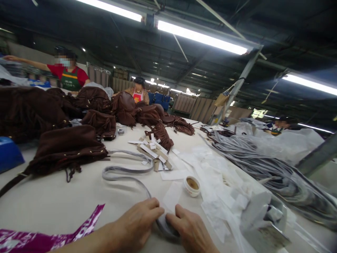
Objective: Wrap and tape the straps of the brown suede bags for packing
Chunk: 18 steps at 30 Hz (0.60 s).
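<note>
My left hand point(137, 225) and my right hand point(189, 230) rest close together at the near edge of the table point(65, 200). Both have their fingers curled onto a grey strap point(123, 172) that loops away across the table toward the brown bags. The stretch of strap between my hands is pressed down under the fingertips. A small white pot point(192, 185) with brownish paste stands just beyond my right hand. White paper slips point(210, 172) lie scattered around it.
Brown fringed bags point(65, 147) pile up at left and centre. A heap of grey straps point(265, 168) runs along the right side. Cardboard strips point(154, 153) lie mid-table. A blue bin point(9, 153) sits far left. Three people work at the far end.
</note>
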Available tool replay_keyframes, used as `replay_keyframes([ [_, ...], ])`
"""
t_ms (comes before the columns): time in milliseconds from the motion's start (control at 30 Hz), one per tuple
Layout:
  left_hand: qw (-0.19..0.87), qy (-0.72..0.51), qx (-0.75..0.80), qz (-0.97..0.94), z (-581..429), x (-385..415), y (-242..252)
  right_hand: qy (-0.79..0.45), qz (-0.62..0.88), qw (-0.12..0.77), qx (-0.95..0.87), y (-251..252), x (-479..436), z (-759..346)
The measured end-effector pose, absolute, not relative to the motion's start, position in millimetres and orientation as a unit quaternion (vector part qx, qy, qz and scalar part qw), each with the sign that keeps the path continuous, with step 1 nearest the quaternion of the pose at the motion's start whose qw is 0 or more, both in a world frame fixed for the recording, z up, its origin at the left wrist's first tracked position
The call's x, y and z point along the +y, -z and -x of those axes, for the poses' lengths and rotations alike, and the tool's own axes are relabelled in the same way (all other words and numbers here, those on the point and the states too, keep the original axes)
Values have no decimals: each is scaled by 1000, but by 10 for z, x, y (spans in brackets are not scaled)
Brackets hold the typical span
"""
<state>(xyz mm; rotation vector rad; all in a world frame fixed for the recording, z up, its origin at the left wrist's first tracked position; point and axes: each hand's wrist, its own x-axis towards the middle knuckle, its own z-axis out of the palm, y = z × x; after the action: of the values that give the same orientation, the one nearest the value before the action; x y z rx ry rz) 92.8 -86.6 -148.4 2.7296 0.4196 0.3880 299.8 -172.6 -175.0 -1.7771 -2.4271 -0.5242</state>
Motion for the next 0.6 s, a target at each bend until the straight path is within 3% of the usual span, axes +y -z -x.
replay_keyframes([
  [300,59,-95,64,-992,-778,-755,1590,109,490,111,-858,1664,-1707,-3073],
  [467,-38,-18,126,-991,-991,-715,1554,140,461,118,-868,1669,-1588,-3012],
  [600,14,-5,139,-990,-1190,-653,1543,117,465,174,-860,1745,-1527,-2984],
])
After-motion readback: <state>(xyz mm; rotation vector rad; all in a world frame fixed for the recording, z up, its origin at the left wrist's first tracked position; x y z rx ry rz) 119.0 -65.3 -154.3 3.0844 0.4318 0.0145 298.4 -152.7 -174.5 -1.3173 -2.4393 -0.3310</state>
